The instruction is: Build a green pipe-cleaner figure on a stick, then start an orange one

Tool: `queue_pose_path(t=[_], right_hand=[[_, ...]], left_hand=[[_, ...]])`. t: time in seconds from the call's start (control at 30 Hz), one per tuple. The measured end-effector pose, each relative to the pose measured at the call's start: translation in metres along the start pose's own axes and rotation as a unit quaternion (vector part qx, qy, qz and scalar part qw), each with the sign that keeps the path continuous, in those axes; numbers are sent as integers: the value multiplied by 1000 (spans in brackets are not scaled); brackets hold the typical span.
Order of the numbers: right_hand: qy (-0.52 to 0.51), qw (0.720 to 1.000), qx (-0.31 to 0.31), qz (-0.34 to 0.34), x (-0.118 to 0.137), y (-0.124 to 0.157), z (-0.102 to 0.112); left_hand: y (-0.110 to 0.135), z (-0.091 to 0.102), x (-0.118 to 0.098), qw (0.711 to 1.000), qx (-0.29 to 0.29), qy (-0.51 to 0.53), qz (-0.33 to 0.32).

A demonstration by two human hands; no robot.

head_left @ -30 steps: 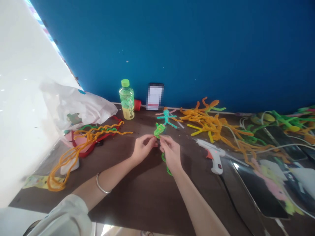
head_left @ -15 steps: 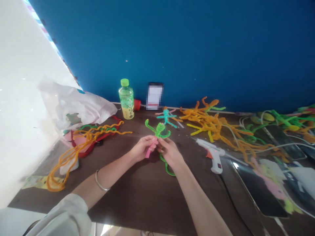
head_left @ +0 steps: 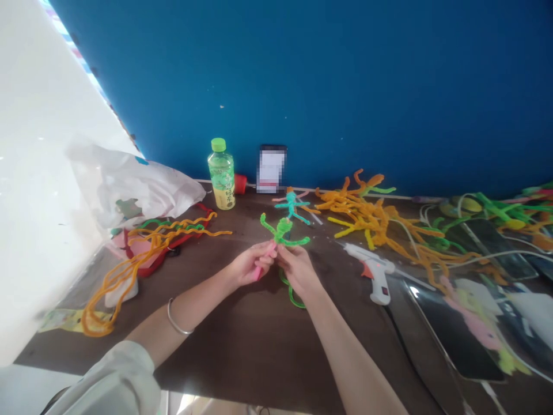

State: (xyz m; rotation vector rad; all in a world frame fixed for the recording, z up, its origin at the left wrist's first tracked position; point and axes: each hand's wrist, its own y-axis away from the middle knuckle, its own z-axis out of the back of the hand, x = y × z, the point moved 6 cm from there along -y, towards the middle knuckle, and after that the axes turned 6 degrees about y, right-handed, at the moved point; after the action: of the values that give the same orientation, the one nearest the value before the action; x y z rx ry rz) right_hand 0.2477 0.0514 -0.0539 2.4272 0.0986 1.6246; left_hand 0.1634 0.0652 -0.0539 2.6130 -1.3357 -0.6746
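My left hand (head_left: 249, 265) and my right hand (head_left: 297, 267) meet above the dark wooden table (head_left: 242, 346), fingers pinched together. Between them rises a bright green pipe-cleaner figure (head_left: 283, 231) with two arms spread out. My left hand also grips a short pink piece (head_left: 261, 266) at the figure's base. A green pipe-cleaner tail (head_left: 292, 295) curls on the table under my right hand. A bangle circles my left wrist.
A green-capped drink bottle (head_left: 222, 174) and a phone (head_left: 272, 169) stand by the blue wall. A teal figure (head_left: 294, 206), an orange pipe-cleaner heap (head_left: 375, 222), a white glue gun (head_left: 372, 272), wavy orange strands (head_left: 147, 248), a white plastic bag (head_left: 133, 187) and glossy sheets (head_left: 470, 323) lie around.
The green figure's arms have been unfolded and spread outwards. The pink piece came into view in my left hand. Both hands stayed in nearly the same place.
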Motion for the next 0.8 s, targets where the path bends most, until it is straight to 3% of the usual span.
queue_pose_path(t=[0.07, 0.13, 0.2, 0.33, 0.37, 0.43, 0.5, 0.57, 0.8], right_hand=[[12, 999, -23, 19, 0, -1, 3], [44, 997, -53, 40, 0, -2, 7], [90, 990, -92, 62, 2, -1, 12], [160, 971, -150, 97, 8, 5, 14], [172, 968, -154, 103, 9, 7, 13], [186, 963, -160, 112, 12, 9, 11], [189, 962, -161, 116, 12, 10, 10], [179, 964, -154, 120, 11, 10, 10], [202, 960, -134, 143, 15, 8, 12]], left_hand=[[-3, 2, -6, 992, 6, -88, -87], [-2, 3, -14, 959, -8, -202, -201], [4, 3, -22, 888, -48, -333, -312], [21, -8, -29, 695, -93, -550, -454], [23, -10, -28, 664, -86, -576, -469], [25, -13, -28, 636, -72, -597, -484], [24, -13, -28, 638, -74, -597, -481], [22, -10, -29, 663, -87, -580, -465], [11, 1, -27, 821, -102, -430, -361]])
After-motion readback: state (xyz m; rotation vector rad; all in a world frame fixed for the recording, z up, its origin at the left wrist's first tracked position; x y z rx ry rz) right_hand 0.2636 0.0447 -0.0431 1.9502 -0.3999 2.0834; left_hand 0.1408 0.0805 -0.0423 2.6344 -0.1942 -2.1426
